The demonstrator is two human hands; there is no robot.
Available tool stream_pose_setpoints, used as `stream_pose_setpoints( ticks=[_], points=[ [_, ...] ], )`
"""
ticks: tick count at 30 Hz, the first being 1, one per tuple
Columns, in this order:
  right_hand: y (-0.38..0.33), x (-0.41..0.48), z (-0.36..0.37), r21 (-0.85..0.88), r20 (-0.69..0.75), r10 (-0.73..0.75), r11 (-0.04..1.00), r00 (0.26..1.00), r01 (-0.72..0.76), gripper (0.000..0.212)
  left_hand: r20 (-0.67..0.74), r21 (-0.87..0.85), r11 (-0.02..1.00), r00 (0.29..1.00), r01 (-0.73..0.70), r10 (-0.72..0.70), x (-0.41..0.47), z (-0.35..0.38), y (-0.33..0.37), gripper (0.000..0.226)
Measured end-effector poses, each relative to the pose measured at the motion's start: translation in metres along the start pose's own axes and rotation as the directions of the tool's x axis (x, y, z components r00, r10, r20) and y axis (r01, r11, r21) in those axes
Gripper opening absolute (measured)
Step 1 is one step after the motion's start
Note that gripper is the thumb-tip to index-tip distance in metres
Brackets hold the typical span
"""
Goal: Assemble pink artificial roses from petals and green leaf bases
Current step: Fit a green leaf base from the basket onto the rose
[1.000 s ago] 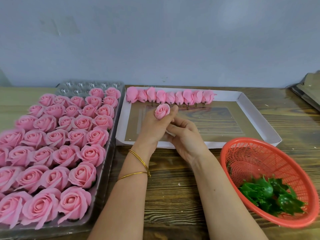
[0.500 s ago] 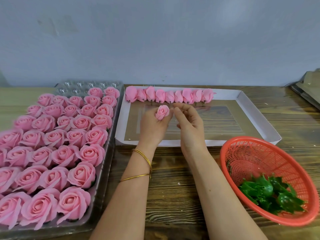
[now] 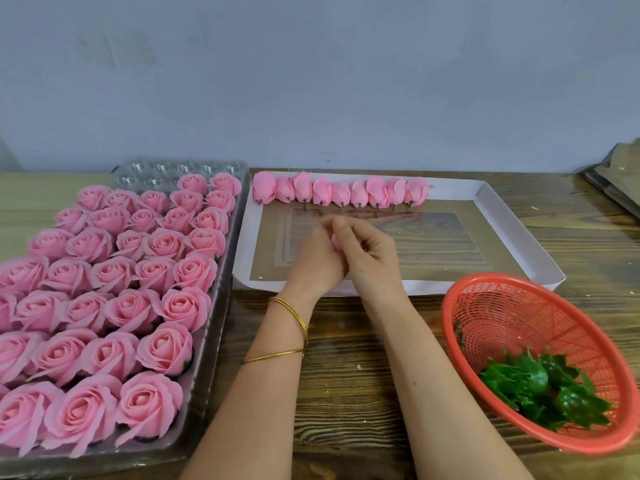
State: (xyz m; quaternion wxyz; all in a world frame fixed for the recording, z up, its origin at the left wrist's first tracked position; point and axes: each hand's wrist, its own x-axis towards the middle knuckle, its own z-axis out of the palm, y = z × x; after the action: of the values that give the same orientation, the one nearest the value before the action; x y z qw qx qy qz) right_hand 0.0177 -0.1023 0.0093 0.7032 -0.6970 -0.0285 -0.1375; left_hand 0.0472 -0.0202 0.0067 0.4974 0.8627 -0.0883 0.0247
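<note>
My left hand and my right hand meet above the near part of the white cardboard tray. Both close around a small pink rose bud, of which only a sliver shows between the fingers. A row of several pink buds with short stems lies along the far side of that tray. Green leaf bases lie piled in a red mesh basket at the right. Several finished pink roses fill a clear plastic tray at the left.
The wooden table shows bare between the trays and the basket. A grey wall stands right behind the trays. Flat dark sheets lie at the far right edge.
My right hand moved in over the bud, which was plainly visible on top of my left hand before. Both hands now cover it and have turned slightly.
</note>
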Motion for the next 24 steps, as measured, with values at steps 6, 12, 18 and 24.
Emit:
stream_pose_setpoints(
  ticks=[6,12,18,24],
  points=[
    [0.0026,-0.0006,-0.0003,-0.050,0.048,-0.025,0.998,0.999,0.028,0.015,0.033,0.070,0.996,0.998,-0.049,0.046,-0.0007,-0.0028,0.0022,0.031],
    [0.0049,-0.0004,-0.0019,-0.082,0.067,-0.003,0.997,0.998,0.009,0.024,0.029,0.015,0.999,0.999,-0.031,0.031,-0.0025,-0.0040,0.0049,0.031],
    [0.0050,-0.0005,-0.0027,-0.171,0.076,0.036,0.985,0.996,-0.022,0.037,0.064,0.091,0.995,0.997,-0.050,0.044,-0.0009,-0.0038,0.0054,0.024],
    [0.0050,-0.0010,-0.0036,-0.279,0.086,0.041,0.960,0.995,-0.015,0.037,0.068,0.110,0.993,0.997,-0.049,0.041,-0.0017,-0.0027,0.0050,0.033]
  ],
)
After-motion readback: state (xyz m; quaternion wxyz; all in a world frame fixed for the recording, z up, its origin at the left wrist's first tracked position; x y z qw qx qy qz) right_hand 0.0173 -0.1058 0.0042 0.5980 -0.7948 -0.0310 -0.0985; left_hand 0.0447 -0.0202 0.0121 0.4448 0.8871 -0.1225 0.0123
